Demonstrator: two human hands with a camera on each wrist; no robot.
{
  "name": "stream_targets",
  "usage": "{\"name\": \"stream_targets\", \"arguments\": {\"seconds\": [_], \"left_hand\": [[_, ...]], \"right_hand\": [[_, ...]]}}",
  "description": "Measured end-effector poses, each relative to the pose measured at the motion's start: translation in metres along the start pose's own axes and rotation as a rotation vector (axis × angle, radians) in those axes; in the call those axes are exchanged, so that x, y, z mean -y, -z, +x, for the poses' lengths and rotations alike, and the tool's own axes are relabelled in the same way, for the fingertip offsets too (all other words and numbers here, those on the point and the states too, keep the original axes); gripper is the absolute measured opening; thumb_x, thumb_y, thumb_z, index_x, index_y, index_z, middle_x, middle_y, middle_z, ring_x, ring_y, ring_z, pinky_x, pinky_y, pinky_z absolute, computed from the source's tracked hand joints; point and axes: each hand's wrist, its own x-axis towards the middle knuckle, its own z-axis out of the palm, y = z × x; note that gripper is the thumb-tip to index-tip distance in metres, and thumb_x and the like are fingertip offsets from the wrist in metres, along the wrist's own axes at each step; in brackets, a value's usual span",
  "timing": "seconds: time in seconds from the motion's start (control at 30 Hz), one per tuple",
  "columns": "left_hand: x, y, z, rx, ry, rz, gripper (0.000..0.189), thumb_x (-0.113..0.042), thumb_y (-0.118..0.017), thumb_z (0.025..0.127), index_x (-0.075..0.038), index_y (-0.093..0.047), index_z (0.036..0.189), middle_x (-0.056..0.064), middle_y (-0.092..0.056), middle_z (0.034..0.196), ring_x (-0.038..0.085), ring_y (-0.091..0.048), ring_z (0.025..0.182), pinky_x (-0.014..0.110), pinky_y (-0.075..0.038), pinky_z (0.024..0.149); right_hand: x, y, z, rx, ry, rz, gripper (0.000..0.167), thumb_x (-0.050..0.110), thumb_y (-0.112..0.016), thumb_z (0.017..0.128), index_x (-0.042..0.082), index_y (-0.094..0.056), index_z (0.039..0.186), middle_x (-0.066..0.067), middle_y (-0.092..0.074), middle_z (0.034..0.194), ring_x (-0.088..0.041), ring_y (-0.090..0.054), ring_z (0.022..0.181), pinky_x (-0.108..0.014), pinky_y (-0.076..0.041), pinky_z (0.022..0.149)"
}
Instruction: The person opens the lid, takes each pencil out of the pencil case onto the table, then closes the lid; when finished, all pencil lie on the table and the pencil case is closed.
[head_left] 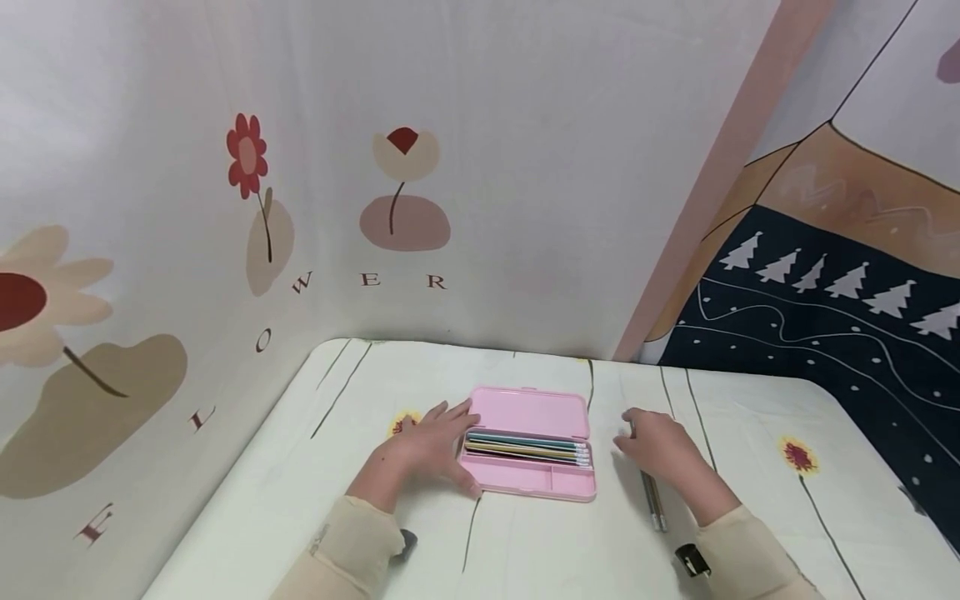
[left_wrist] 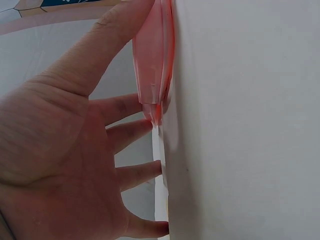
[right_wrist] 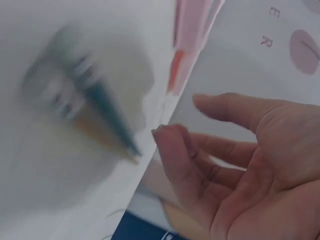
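Observation:
A pink pencil case [head_left: 531, 414] lies on the table with its lid folded back. Several pencils [head_left: 525, 448], teal, gold and dark, fill its long compartment, eraser ends to the right. My left hand [head_left: 429, 450] rests against the case's left end, fingers spread and thumb at the near corner; in the left wrist view the straight fingers reach to the case [left_wrist: 151, 55]. Two loose pencils [head_left: 654, 502], one teal and one gold, lie right of the case. Beside them hovers my right hand [head_left: 662, 446], fingers loosely bent and holding nothing in the right wrist view.
The white tablecloth [head_left: 570, 550] bears printed flowers and thin stems. A white wall hanging [head_left: 525, 208] with flowers and letters stands behind and to the left; a dark printed cloth [head_left: 825, 317] with trees hangs at the right.

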Motion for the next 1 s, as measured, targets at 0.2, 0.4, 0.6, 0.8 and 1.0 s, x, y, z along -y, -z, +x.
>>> {"name": "stream_targets", "arguments": {"seconds": [0.2,0.4,0.6,0.8,1.0], "left_hand": [[-0.001,0.000,0.001,0.001,-0.001,0.008,0.117,-0.061,-0.097,0.067,-0.027,-0.043,0.165,-0.005,-0.023,0.181,0.035,-0.014,0.170,0.081,-0.012,0.127],[-0.001,0.000,0.002,0.006,-0.008,0.008,0.117,-0.061,-0.097,0.067,-0.027,-0.042,0.165,-0.005,-0.022,0.181,0.034,-0.014,0.170,0.081,-0.012,0.127],[0.000,0.000,0.003,0.012,-0.010,0.018,0.118,-0.061,-0.097,0.067,-0.028,-0.041,0.166,-0.006,-0.021,0.181,0.034,-0.013,0.170,0.081,-0.011,0.127],[0.000,0.001,0.003,0.016,-0.003,0.017,0.117,-0.062,-0.096,0.067,-0.029,-0.041,0.165,-0.006,-0.021,0.181,0.034,-0.013,0.170,0.081,-0.013,0.128],[-0.001,0.002,0.001,0.013,-0.001,0.017,0.117,-0.062,-0.096,0.067,-0.028,-0.043,0.165,-0.006,-0.022,0.181,0.035,-0.014,0.170,0.081,-0.014,0.127]], "right_hand": [[0.030,-0.012,0.005,-0.047,0.116,-0.012,0.045,0.019,-0.077,0.098,0.000,-0.067,0.137,-0.006,-0.070,0.092,-0.016,-0.057,0.073,-0.031,-0.050,0.064],[0.053,-0.027,0.007,-0.107,0.315,-0.099,0.033,0.017,-0.080,0.096,0.006,-0.074,0.127,-0.004,-0.072,0.100,-0.014,-0.064,0.083,-0.038,-0.061,0.080],[0.070,-0.042,0.010,-0.137,0.504,-0.178,0.025,0.014,-0.083,0.093,0.009,-0.078,0.117,-0.004,-0.075,0.108,-0.018,-0.067,0.099,-0.037,-0.064,0.089],[0.082,-0.051,0.014,-0.116,0.577,-0.193,0.021,0.013,-0.084,0.092,0.011,-0.080,0.113,-0.002,-0.077,0.107,-0.016,-0.065,0.095,-0.035,-0.063,0.087],[0.086,-0.057,0.018,-0.107,0.613,-0.214,0.019,0.012,-0.083,0.092,0.010,-0.080,0.111,-0.002,-0.077,0.105,-0.016,-0.064,0.093,-0.033,-0.062,0.084]]}}
